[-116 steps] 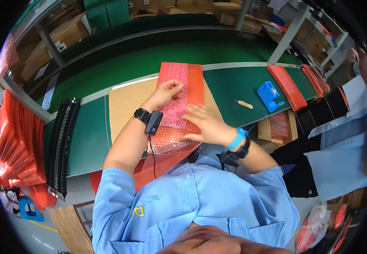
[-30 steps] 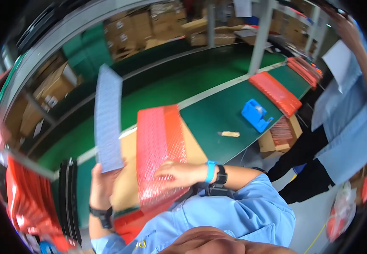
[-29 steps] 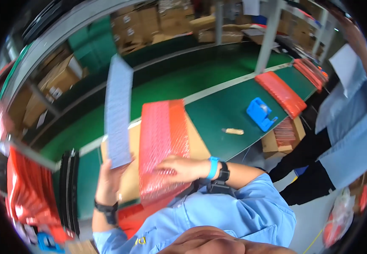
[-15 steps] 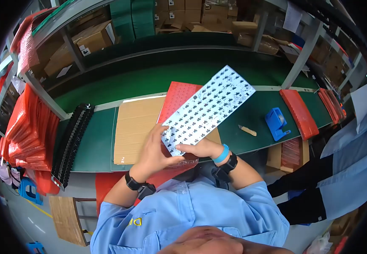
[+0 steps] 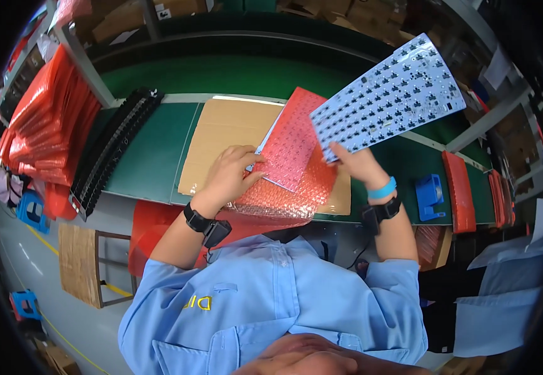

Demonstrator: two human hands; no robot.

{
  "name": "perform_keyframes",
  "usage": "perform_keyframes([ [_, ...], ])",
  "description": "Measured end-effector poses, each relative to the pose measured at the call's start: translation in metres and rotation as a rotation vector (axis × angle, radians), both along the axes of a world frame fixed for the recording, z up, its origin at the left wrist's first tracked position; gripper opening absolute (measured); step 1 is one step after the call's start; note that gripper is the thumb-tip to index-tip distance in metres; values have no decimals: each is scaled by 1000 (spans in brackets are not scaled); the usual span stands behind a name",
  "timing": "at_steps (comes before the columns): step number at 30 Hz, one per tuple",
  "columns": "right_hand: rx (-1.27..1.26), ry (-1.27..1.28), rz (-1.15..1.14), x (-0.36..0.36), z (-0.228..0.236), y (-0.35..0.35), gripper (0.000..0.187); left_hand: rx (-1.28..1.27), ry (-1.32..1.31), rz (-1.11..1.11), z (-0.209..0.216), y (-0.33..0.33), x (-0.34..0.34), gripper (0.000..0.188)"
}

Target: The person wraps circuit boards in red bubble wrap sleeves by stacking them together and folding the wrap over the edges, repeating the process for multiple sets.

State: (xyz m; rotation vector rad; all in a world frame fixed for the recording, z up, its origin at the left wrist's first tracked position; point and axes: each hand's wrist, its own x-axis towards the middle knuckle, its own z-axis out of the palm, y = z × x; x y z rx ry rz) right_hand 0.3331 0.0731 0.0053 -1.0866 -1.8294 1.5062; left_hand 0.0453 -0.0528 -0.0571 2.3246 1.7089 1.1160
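A white keyboard circuit board [image 5: 389, 94], dotted with rows of small black parts, is held up at the right, tilted. My right hand [image 5: 356, 164] grips it by its lower left corner, thumb on top. Below it on the bench a red bubble-wrap sheet [image 5: 293, 134] covers a flat piece whose pale edge shows at the left. My left hand [image 5: 234, 172] is at that edge, fingertips touching it, thumb and fingers apart. More red bubble wrap [image 5: 296, 200] hangs over the bench's front edge. A brown cardboard sheet [image 5: 221, 134] lies beneath.
A long black slotted rack [image 5: 115, 147] lies on the green bench [image 5: 152, 153] at the left, beside a stack of red bubble-wrap bags [image 5: 52, 125]. At the right are a blue tape dispenser [image 5: 430, 197] and a red packet [image 5: 459, 190]. A wooden stool [image 5: 79, 265] stands below left.
My left hand has let go of the circuit board and reached the wrapped piece's edge. My right hand has carried the board up and to the right, uncovering more bubble wrap.
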Motion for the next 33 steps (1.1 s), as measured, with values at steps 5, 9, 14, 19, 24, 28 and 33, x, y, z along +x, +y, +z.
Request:
perform_keyframes([
  [5,969,-444,-13,21,-28,97,38,-2,-60,-21,-3,4,-2,28],
  [9,1138,-784,-12,4,-7,114,55,-9,-99,15,-9,2,-8,27],
  [14,1108,-1150,114,-19,-9,123,65,-5,-161,12,-8,-3,-5,32],
  [19,1032,-1155,198,-38,-23,127,66,-46,-232,78,-4,-3,-4,37],
  [24,1145,-1055,191,-30,-32,147,66,-47,-263,79,-7,-1,-6,39],
  [28,1093,-1020,83,-26,-36,157,66,-76,-294,74,-5,0,-8,42],
  [33,1109,-1090,120,-36,-36,150,66,-55,-336,106,-13,-1,-8,44],
])
